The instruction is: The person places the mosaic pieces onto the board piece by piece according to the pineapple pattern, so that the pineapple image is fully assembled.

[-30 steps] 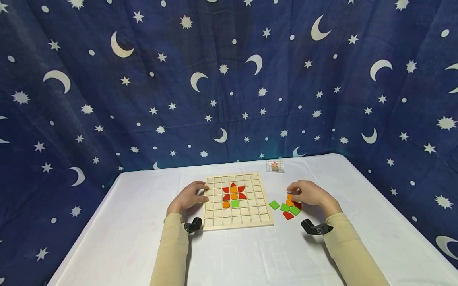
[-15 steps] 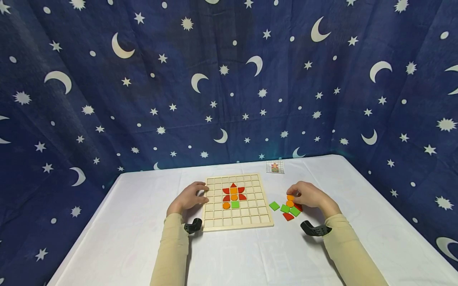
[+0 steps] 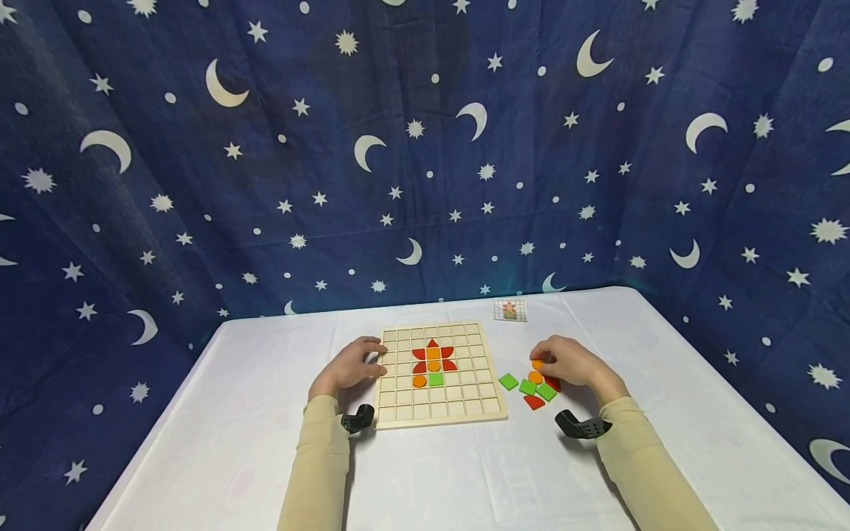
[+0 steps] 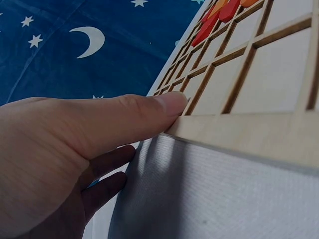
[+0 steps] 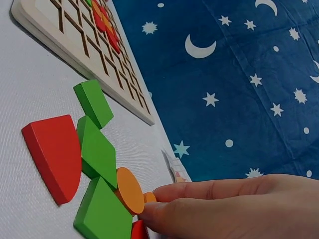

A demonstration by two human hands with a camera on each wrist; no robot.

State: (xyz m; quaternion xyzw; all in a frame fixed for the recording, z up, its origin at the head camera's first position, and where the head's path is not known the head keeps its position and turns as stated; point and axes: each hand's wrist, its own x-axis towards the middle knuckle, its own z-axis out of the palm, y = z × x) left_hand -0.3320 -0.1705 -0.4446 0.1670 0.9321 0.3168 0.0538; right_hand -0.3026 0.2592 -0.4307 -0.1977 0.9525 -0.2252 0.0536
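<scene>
My left hand (image 3: 350,366) rests at the left edge of a wooden grid board (image 3: 398,413). Its thumb (image 4: 144,117) touches the frame, fingers loosely bent. On the board, red petal pieces (image 3: 448,352), orange pieces (image 3: 434,354) and a green square (image 3: 435,379) form a flower-like figure, with an orange disc (image 3: 419,381) beside the green square. To the board's right, my right hand (image 3: 572,360) pinches another orange disc (image 5: 150,197) between thumb and finger, partly hidden by the fingertips. A second orange disc (image 5: 130,191) lies right beside it on the cloth.
Green squares (image 3: 508,381) and red pieces (image 3: 534,402) lie loose near my right hand. A small card (image 3: 510,310) with a printed flower pattern lies behind them. White cloth (image 3: 425,479) covers the table, and a dark blue curtain (image 3: 319,177) with moons and stars hangs behind.
My right hand has shifted slightly left and down, staying at the orange disc. My left hand and the pieces on the board have stayed in place.
</scene>
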